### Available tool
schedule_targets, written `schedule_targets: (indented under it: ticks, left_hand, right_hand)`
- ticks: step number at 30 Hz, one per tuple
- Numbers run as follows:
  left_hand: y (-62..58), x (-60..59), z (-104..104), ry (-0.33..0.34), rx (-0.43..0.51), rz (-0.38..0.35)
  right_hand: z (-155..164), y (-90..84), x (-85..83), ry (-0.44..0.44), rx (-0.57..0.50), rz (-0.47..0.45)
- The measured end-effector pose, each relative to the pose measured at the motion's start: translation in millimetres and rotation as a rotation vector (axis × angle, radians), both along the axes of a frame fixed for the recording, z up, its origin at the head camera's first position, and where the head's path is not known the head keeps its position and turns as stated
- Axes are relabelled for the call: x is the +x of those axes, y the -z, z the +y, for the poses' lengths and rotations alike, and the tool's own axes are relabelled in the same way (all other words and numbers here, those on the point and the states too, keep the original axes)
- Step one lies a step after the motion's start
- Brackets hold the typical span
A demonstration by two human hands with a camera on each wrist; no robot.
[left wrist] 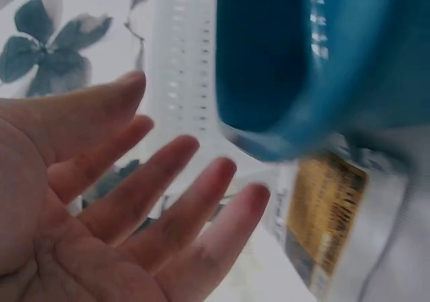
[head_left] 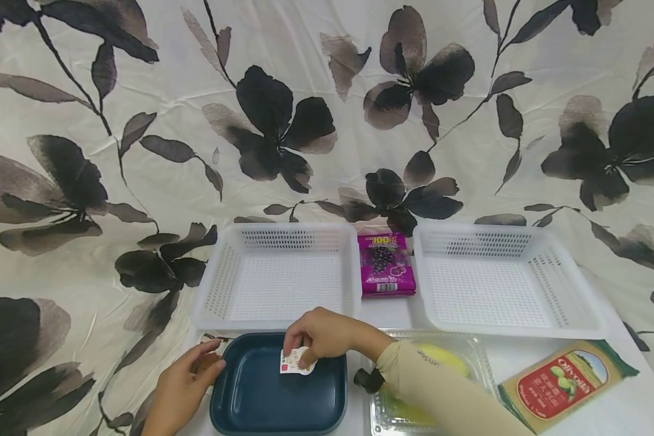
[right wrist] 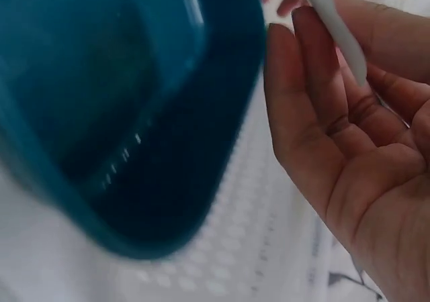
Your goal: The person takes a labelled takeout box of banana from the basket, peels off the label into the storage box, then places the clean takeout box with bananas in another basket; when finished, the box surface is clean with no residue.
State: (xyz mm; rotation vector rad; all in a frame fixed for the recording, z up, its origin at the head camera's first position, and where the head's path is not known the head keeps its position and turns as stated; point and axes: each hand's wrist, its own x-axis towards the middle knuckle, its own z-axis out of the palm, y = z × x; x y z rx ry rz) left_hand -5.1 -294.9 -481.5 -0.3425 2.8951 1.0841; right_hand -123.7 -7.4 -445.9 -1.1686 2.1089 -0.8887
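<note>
While the dark blue tray [head_left: 261, 393] lies at the near edge of the table, the left hand [head_left: 182, 387] is held at its left rim with fingers straight and loosely spread; in the left wrist view the fingers [left wrist: 195, 201] are seen apart from one another and nothing is gripped. A brown thing beneath that hand is mostly hidden and cannot be identified. The tray is a rounded square of smooth, glossy material with a raised rim, and nothing is seen lying on its floor.

Over the tray's middle, a small white sachet [head_left: 295, 362] with red print is pinched between the thumb and fingers of the right hand [head_left: 321, 336], which is reached across from the right. The sachet is flat and thin; in the right wrist view it is seen edge-on as a pale strip [right wrist: 334, 27]. Its long axis is run roughly left to right, slightly tilted.

Behind the tray, a white perforated basket [head_left: 212, 303] is set, shallow, rectangular and holding nothing. Just beside it, a purple packet [head_left: 386, 266] with a grape picture is laid flat between it and a second white basket [head_left: 578, 290] of the same make, likewise unfilled. In front of that one, a clear plastic clamshell [head_left: 476, 357] holding yellow-green fruit is partly covered by the beige sleeve [head_left: 441, 387]. Farthest right, a flat packet with olives printed on it [head_left: 567, 378] is laid at a slant.
</note>
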Motion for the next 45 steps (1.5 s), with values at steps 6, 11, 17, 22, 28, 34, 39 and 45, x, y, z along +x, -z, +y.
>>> schedule_targets:
  ticks: [6,11,17,22,28,34,39,45]
  left_hand:
    - [16.7,-7.7,-11.2,0.048,0.104,-0.041]
    - [27.9,-13.8,-20.6,0.083,0.271,-0.063]
    - [37.9,-17.3,-28.3,0.119,0.421,-0.092]
    - [42.1,-19.3,-31.1,0.15,0.49,-0.124]
    - [43.6,-19.3,-32.1,0.169,0.54,-0.12]
    - [44.1,-19.5,-31.6,0.169,0.534,-0.118]
    - [45.4,-19.9,-32.9,0.168,0.507,-0.133]
    - [45.1,-20.5,-33.7,0.161,0.525,-0.14]
  right_hand:
    - [-24.0,14.9,5.8,-0.052,0.046,0.051]
    - [-38.6,21.4,9.3,-0.069,0.077,0.091]
    - [-54.4,30.9,12.9,-0.097,0.105,0.119]
    - [-64.6,39.4,14.7,-0.1,0.146,0.132]
    - [-73.7,46.4,16.8,-0.081,0.162,0.108]
    - [-77.2,55.9,18.4,-0.04,0.207,0.09]
    - [-78.4,68.8,18.9,-0.032,0.232,0.079]
    - [-80.2,75.6,20.1,-0.014,0.24,0.062]
